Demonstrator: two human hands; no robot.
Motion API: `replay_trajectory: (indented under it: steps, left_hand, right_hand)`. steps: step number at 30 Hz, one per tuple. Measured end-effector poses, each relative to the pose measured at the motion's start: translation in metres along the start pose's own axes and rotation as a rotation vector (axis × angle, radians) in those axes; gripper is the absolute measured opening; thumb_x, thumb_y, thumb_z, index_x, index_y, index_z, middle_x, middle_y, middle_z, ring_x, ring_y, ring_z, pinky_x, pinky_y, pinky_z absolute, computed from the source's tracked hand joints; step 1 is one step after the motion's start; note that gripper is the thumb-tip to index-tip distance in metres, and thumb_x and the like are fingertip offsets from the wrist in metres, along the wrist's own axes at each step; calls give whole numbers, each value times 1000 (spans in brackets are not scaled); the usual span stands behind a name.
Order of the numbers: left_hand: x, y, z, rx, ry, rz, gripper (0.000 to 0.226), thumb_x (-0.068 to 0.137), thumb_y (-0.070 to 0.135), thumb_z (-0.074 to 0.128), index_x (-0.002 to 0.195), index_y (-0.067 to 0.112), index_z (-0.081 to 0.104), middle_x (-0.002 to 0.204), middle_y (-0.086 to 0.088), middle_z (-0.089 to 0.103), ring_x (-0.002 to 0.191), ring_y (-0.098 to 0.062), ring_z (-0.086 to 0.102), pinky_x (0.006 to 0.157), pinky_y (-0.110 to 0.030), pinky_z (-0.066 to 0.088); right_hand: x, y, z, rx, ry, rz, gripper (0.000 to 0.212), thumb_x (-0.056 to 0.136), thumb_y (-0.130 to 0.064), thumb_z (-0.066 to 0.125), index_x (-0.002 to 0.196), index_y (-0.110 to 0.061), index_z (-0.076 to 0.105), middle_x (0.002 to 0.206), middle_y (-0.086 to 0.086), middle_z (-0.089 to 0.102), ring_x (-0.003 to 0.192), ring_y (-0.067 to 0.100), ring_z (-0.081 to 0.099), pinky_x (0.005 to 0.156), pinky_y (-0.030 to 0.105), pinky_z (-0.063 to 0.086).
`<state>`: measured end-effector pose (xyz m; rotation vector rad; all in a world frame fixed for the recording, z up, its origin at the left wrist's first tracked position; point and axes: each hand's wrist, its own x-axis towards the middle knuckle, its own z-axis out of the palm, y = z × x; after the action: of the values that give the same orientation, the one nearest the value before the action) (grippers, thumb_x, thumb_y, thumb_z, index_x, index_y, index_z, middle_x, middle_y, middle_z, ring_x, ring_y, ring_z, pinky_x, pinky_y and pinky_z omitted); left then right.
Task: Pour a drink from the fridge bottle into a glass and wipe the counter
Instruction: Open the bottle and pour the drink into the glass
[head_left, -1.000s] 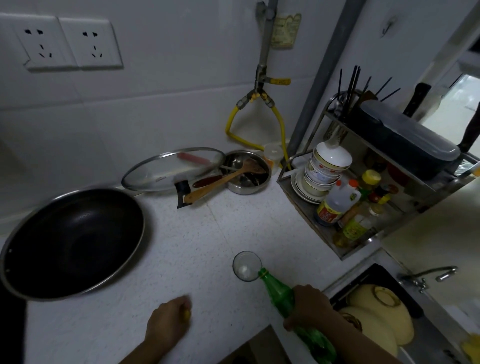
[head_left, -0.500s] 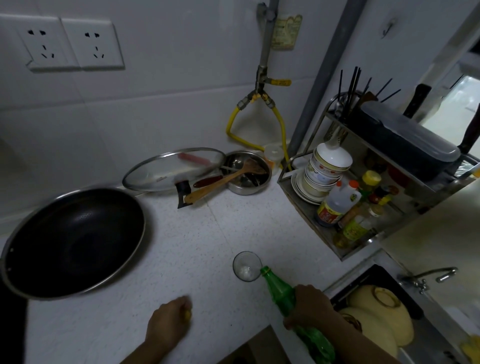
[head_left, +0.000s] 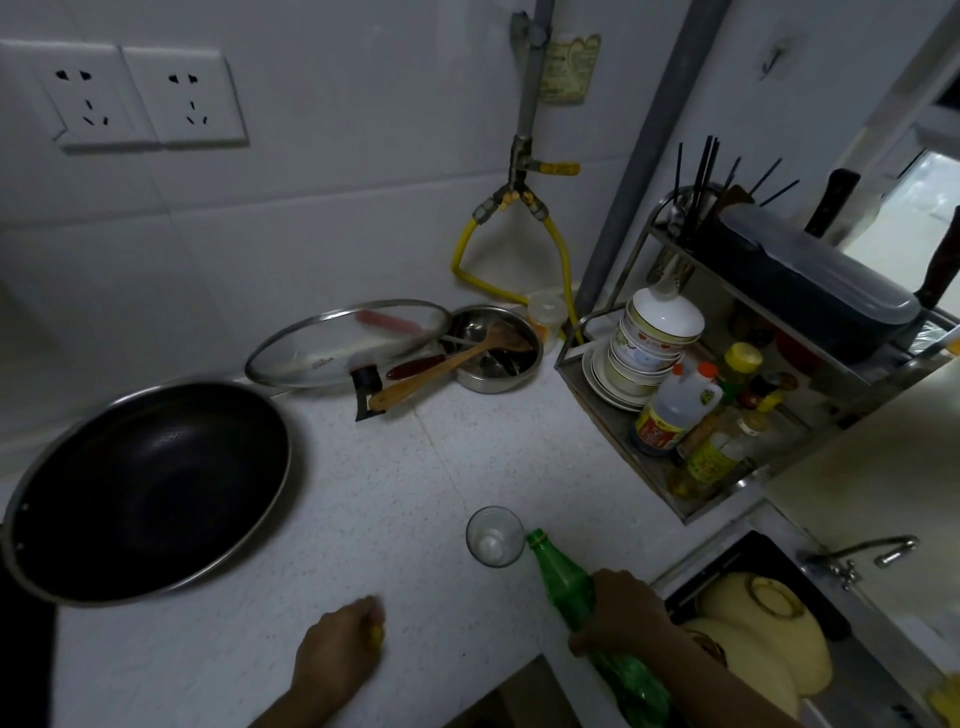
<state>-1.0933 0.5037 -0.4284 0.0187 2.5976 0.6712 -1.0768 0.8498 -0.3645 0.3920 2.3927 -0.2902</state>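
Right hand: gripping green bottle round its upper body, fingers curling about it; bottle tilting, open mouth just beside rim of glass. Glass: standing upright on white speckled counter. Left hand: resting on counter, fingers curling round small yellow cap. Surroundings: black wok sitting at left; glass lid leaning on tiled wall; dish rack and sink lying at right.

Tilted green bottle (uncapped) beside glass
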Motion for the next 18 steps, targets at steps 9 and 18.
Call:
replay_trajectory:
  steps: [9, 18]
  left_hand:
    - [-3, 3, -4, -7, -20, -13, 25, 85, 30, 63, 107, 42, 59, 100, 11, 71, 88, -8, 66, 87, -25, 54]
    - [-6, 8, -8, -27, -27, -18, 20, 88, 28, 62, 103, 41, 58, 98, 11, 70, 88, -5, 65, 86, -23, 54]
  right_hand:
    - [3, -4, 5, -34, -29, -6, 88, 57, -61, 79, 129, -20, 47, 103, -3, 45, 92, 13, 49, 76, 25, 47]
    - [3, -10, 3, -69, -51, -2, 87, 54, -63, 80, 123, -21, 49, 98, -4, 44, 86, 12, 47, 67, 25, 42]
